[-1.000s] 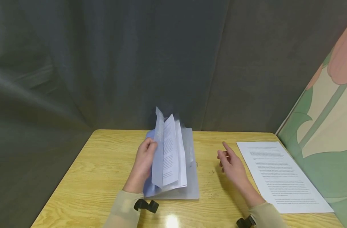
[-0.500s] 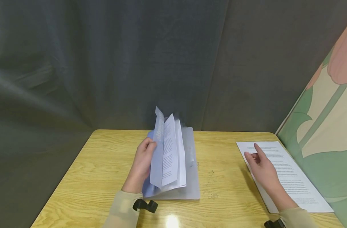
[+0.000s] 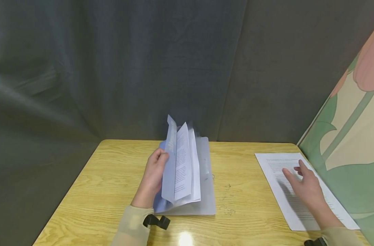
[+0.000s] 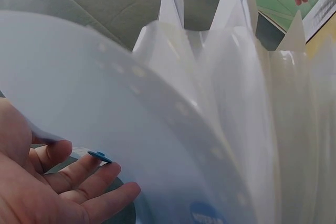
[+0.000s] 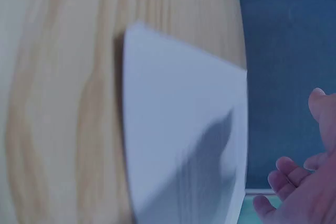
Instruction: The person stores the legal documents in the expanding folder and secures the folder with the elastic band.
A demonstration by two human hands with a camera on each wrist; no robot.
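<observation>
The folder [image 3: 169, 172] stood partly open near the middle of the table [image 3: 107, 184], its translucent, bluish front cover lifted at a slant and its clear, greyish back lying flat. Pale lettering ran along the cover's upper part, and a small blue disc [image 4: 100, 157] sat at its edge. Between the covers, clear plastic sleeves [image 4: 239, 98] bowed apart, with printed sheets [image 3: 183, 167] fanned upright among them. The left hand [image 3: 155, 167] gripped the cover's left edge, fingers curled. To the right lay printed paper [image 3: 274, 167], perhaps more than one sheet. Over it hovered the right hand [image 3: 308, 186], thumb and fingers spread apart, holding nothing, its shadow on the page. A dark curtain [image 3: 174, 61] hung behind; a flower-patterned panel [image 3: 356, 136] stood at the right.
</observation>
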